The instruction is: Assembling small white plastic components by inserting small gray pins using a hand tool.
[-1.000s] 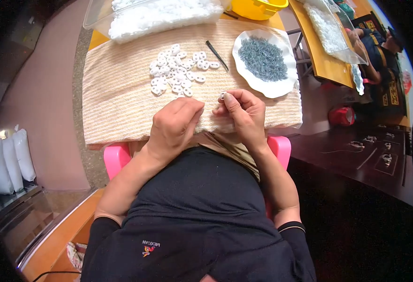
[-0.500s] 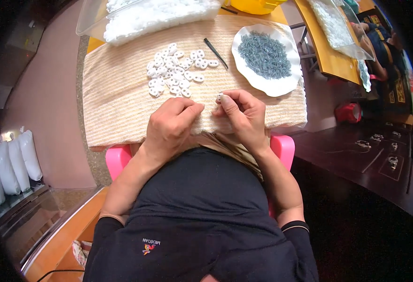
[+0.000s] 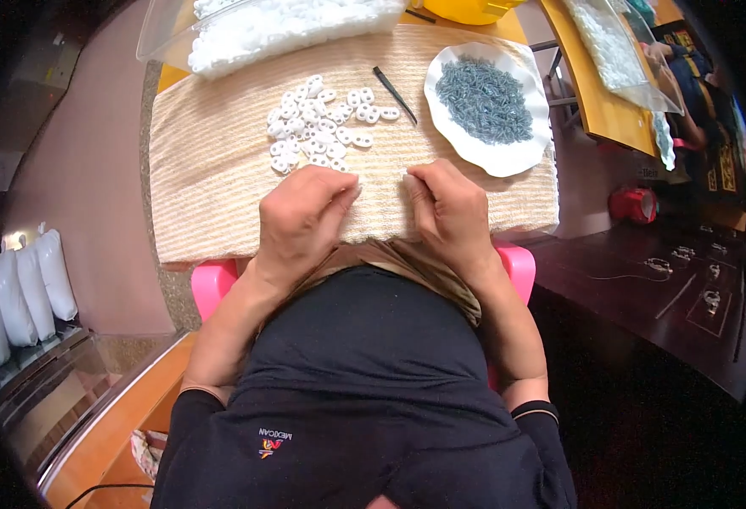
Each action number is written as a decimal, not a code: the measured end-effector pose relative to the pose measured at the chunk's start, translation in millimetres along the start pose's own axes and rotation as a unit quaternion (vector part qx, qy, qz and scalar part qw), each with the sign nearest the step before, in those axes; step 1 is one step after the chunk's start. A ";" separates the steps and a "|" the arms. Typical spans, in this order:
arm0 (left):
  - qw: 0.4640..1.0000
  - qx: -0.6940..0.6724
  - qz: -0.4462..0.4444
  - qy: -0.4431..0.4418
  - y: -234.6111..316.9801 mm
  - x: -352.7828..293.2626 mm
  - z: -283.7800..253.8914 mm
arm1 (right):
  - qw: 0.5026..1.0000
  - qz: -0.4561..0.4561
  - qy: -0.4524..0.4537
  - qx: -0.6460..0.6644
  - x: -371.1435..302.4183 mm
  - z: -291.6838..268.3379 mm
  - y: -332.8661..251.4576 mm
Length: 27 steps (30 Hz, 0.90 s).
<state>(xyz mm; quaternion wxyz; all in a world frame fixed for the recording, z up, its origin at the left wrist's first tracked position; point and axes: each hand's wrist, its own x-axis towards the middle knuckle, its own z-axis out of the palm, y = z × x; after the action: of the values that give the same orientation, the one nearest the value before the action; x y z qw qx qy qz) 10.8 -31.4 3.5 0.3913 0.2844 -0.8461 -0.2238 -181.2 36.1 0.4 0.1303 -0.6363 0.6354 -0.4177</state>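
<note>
Over the near part of the cloth-covered table, my left hand [image 3: 303, 208] is closed in a pinch, thumb against forefinger. Whatever lies between those fingertips is too small to make out. My right hand [image 3: 451, 208] faces it a short gap away, also pinched, with a sliver of a small white oval piece [image 3: 407, 173] showing at the fingertips. Beyond the left hand lies a loose pile of white oval pieces [image 3: 309, 123], most with two dark dots. Past the right hand is a white wavy-edged plate [image 3: 508, 163] of translucent grey-blue slender pieces [image 3: 485, 97].
A dark slim pointed tool [image 3: 394, 95] lies between pile and plate on the striped cloth [image 3: 207, 161]. At the back stand a clear bin [image 3: 165, 38] of white pieces and a yellow container [image 3: 466, 8]. A person's arm [image 3: 668, 81] shows at another table, right.
My hands have drawn slightly apart. The right hand has turned, so the white piece, plainer before at its fingertips, is now mostly hidden. The view has shifted a little.
</note>
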 end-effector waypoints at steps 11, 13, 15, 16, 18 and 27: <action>0.904 -0.272 -0.328 0.027 7.8 1.2 -9.6 | 0.997 -0.002 0.032 -0.068 39.8 -42.8 -8.2; 0.894 -0.297 -0.334 0.031 5.8 -0.5 -9.5 | 0.994 -0.042 0.026 -0.100 60.5 -45.4 -8.3; 0.884 -0.320 -0.339 0.035 3.1 -2.7 -8.0 | 0.975 -0.114 -0.035 -0.185 79.7 -37.4 -8.2; 0.884 -0.327 -0.332 0.035 2.0 -2.8 -6.1 | 0.973 -0.092 -0.069 -0.199 86.6 -32.8 -7.8; 0.884 -0.334 -0.324 0.036 0.7 -3.8 -3.5 | 0.953 -0.082 -0.128 -0.261 100.1 -22.5 -6.8; 0.857 -0.373 -0.353 0.037 2.0 -5.1 -6.7 | 0.917 -0.012 -0.255 -0.308 116.5 -9.0 -9.4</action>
<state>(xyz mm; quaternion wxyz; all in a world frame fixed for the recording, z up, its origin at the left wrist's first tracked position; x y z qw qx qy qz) 18.2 -27.6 5.9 0.3938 0.4046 -0.5273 -0.6350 -199.2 -66.0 55.2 0.0805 -0.7370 0.6705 -0.0266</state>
